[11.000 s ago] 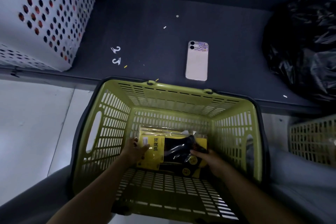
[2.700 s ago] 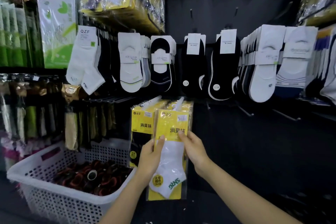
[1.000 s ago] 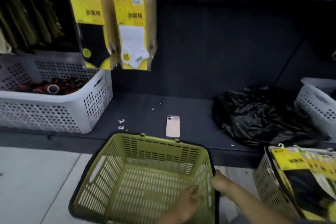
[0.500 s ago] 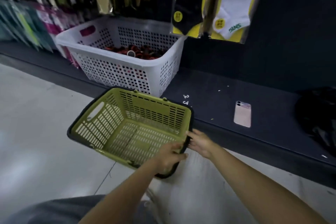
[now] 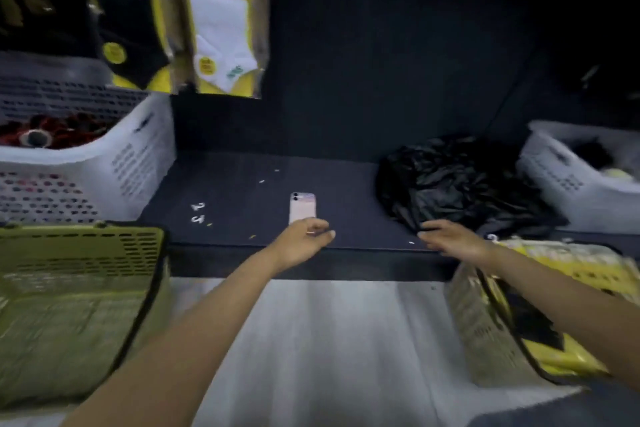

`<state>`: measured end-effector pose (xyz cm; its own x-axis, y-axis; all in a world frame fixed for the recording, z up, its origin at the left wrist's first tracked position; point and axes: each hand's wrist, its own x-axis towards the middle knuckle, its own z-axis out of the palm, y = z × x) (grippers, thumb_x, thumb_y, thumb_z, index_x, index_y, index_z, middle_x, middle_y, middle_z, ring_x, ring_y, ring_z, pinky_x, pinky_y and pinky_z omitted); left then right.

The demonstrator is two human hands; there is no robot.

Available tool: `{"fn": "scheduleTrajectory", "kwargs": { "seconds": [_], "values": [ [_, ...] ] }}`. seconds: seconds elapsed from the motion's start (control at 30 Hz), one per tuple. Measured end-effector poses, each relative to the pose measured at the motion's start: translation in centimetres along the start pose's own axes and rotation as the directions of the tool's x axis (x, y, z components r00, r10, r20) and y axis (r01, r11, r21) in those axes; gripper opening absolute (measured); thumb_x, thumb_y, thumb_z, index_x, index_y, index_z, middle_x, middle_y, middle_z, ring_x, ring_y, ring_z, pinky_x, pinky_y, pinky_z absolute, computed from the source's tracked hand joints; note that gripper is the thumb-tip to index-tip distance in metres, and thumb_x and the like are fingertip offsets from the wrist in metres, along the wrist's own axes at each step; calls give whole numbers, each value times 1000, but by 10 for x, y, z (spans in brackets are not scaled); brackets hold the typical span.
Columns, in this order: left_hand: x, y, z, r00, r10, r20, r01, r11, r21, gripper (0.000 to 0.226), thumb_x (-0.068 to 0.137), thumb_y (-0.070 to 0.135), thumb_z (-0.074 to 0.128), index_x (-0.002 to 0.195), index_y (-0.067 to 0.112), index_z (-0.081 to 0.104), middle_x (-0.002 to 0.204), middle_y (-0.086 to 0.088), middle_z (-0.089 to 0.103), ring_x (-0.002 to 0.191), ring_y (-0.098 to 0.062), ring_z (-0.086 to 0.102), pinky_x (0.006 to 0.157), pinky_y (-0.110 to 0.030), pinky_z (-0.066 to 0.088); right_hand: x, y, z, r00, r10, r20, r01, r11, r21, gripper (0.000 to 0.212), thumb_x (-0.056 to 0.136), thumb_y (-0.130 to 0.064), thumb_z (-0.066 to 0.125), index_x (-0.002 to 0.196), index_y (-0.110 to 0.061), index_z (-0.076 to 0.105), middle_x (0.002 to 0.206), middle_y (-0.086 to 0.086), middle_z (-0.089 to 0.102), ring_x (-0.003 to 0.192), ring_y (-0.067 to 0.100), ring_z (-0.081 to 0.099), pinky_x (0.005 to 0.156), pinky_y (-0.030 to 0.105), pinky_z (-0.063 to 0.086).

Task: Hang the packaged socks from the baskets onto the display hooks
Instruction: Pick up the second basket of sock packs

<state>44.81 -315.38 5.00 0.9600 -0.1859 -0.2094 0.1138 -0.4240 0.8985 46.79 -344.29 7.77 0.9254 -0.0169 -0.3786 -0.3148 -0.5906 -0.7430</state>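
Note:
An empty green basket [image 5: 79, 291] stands on the floor at the left. A second basket [image 5: 485, 333] at the right holds yellow sock packs [image 5: 568, 354]. Two yellow packs hang on the display above: one with black socks [image 5: 128, 17] and one with white socks [image 5: 223, 21]. My left hand [image 5: 304, 241] hovers over the shelf edge, just in front of a phone, holding nothing. My right hand [image 5: 450, 239] reaches above the right basket's near-left corner with fingers extended and nothing in it. The frame is motion-blurred.
A pink phone [image 5: 302, 206] lies on the dark shelf [image 5: 242, 191]. A crumpled black plastic bag [image 5: 460, 180] sits to its right. White perforated bins stand at the left [image 5: 86, 166] and far right [image 5: 568, 177]. Light floor lies between the baskets.
Both hands have let go of the empty green basket, which now sits at the left. The view and both hands have swung right toward the basket with sock packs.

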Motion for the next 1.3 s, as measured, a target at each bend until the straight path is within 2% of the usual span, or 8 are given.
{"fn": "scheduleTrajectory", "kwargs": {
  "seconds": [0.2, 0.33, 0.4, 0.5, 0.63, 0.87, 1.07, 1.3],
  "values": [
    [49, 77, 162, 971, 1, 239, 15, 998, -66, 44, 93, 45, 50, 129, 20, 52, 127, 3, 57, 109, -13, 56, 86, -22, 45, -47, 130, -138, 912, 111, -396, -135, 990, -34, 35, 92, -11, 60, 122, 6, 54, 110, 18, 59, 66, -4, 57, 57, 11, 39],
    [60, 88, 259, 917, -119, 381, 132, 991, -9, 52, 94, 49, 45, 130, 12, 46, 127, -4, 55, 114, -21, 55, 98, -34, 43, -61, 200, -166, 936, 175, -306, -220, 968, -119, 14, 92, -28, 60, 102, -19, 56, 91, 1, 55, 81, 19, 59, 86, 41, 51],
    [68, 82, 293, 892, -191, 410, 198, 980, 25, 33, 95, 51, 40, 101, 22, 53, 105, -2, 58, 99, -20, 58, 87, -31, 42, -60, 226, -165, 939, 179, -292, -227, 964, -141, 34, 90, -33, 62, 119, -17, 54, 107, 4, 56, 100, 26, 59, 91, 41, 47],
    [85, 71, 332, 848, -317, 426, 353, 935, -8, 56, 96, 56, 29, 131, 19, 50, 129, -9, 56, 113, -27, 58, 87, -33, 47, -49, 252, -157, 951, 198, -237, -241, 957, -164, 73, 86, -42, 65, 145, -14, 33, 148, 7, 33, 136, 24, 36, 107, 33, 34],
    [104, 62, 366, 849, -389, 357, 481, 849, -219, 52, 97, 47, 37, 122, 4, 52, 113, -16, 64, 95, -30, 65, 77, -39, 56, -24, 265, -153, 952, 170, -253, -229, 947, -224, 88, 82, -50, 66, 150, -18, 22, 157, 2, 17, 144, 25, 18, 115, 43, 26],
    [109, 46, 367, 877, -386, 286, 468, 818, -335, 35, 99, 27, 43, 116, -3, 50, 116, -27, 61, 95, -36, 63, 75, -42, 55, -5, 270, -144, 938, 195, -286, -284, 906, -313, 108, 75, -55, 71, 152, -14, 7, 159, 5, 11, 146, 29, 8, 116, 44, 17],
    [87, 20, 313, 859, -436, 270, 506, 805, -311, 37, 101, 28, 41, 115, -4, 53, 108, -24, 63, 93, -33, 63, 89, -47, 53, -4, 237, -108, 939, 254, -233, -261, 965, -2, 111, 73, -43, 78, 152, -13, 7, 157, 6, 12, 144, 27, 19, 114, 43, 29],
    [33, -41, 177, 892, -441, 103, 453, 862, -228, 29, 102, 27, 37, 108, 3, 52, 82, -9, 63, 70, -20, 61, 60, -29, 54, -6, 160, 4, 978, 203, -58, -192, 969, 155, 97, 69, -33, 83, 142, -13, 24, 135, 6, 37, 124, 23, 41, 97, 34, 43]
  ]
}}
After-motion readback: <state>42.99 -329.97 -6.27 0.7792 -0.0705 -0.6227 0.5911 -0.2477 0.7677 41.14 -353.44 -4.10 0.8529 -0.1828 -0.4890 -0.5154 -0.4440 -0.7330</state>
